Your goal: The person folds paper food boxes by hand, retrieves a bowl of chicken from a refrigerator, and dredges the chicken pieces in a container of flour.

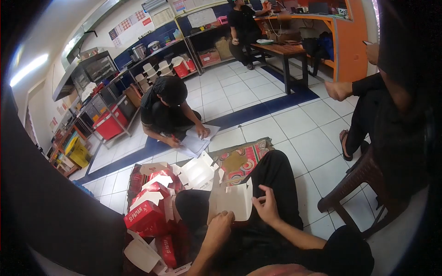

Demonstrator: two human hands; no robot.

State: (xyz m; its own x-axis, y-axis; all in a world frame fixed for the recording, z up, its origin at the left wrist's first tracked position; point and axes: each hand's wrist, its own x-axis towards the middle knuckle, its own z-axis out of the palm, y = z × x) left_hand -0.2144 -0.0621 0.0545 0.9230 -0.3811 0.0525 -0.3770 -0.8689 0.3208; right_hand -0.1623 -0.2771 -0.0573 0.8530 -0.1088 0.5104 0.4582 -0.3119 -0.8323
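A partly folded food carton point(238, 201), white inside, rests over my lap with its side panels standing up. My left hand point(222, 224) is closed on its near left edge. At the carton's right side, my right hand point(267, 207) has its fingers apart, with the thumb at or close to the side panel; whether it touches cannot be made out. To the left is a pile of red cartons point(146, 218) lettered "SI PAMAN", with white flaps. Just beyond my knee lie unfolded white cartons point(199, 172).
A patterned mat point(241, 161) lies beneath the cartons. Ahead, a crouching person point(169, 99) leans over papers point(195, 143) on the tiled floor. On the right are a brown plastic stool point(357, 195) and another person's leg point(357, 115). A wooden bench point(283, 49) stands farther back.
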